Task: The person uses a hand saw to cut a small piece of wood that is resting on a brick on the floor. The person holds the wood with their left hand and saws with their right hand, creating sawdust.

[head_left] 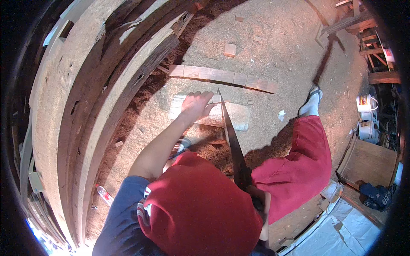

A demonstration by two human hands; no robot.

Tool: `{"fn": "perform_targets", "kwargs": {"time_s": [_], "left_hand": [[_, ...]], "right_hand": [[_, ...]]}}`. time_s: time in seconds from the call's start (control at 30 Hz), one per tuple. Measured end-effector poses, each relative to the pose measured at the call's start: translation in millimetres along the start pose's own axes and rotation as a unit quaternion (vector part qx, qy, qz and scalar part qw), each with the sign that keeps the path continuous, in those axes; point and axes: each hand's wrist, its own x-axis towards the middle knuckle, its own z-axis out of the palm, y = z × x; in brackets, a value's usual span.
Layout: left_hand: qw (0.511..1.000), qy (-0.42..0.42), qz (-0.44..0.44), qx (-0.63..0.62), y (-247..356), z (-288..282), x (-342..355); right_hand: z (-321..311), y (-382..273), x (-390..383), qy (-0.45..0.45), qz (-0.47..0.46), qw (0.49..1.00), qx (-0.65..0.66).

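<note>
My left hand (197, 105) presses down near the left end of a pale, flat board (239, 116) on the ground, its fingers closed round a small light piece of wood (216, 99). A hand saw (233, 143) lies with its long, tapering blade across the board, just right of that piece, tip pointing away from me. My right hand (261, 199) is wrapped round the saw's handle end, partly hidden behind my red-clothed knee. Just beyond the board lies a row of several wooden blocks (222, 77).
Long timber beams (92, 111) stand along the left. A loose wood block (229, 50) lies on the sawdust-strewn ground (277, 51). White buckets (366, 103) and a wooden panel (369, 162) are at the right. A plastic bottle (104, 194) lies beside the beams.
</note>
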Motion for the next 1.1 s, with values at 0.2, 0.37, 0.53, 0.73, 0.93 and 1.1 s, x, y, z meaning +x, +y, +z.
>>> {"fn": "perform_targets", "kwargs": {"time_s": [0.2,0.37,0.53,0.73,0.93,1.1], "left_hand": [[0.998,-0.036,0.021,-0.050,0,-26,0],[0.992,-0.067,0.103,-0.019,-41,3,27],[0.999,0.004,-0.040,0.034,-17,15,18],[0.996,-0.017,-0.002,0.091,-9,6,15],[0.998,0.001,0.024,0.063,-9,4,16],[0.995,-0.053,-0.080,-0.005,-7,-5,19]], "right_hand": [[0,-28,-16,-0.081,-0.173,0.926,-0.327],[18,3,-6,0.028,-0.280,0.939,-0.199],[4,-36,-5,-0.095,-0.153,0.945,-0.273],[-11,-19,-17,-0.006,-0.251,0.939,-0.234],[-12,0,12,-0.043,-0.238,0.943,-0.228],[-2,-13,23,-0.040,-0.206,0.948,-0.239]]}}
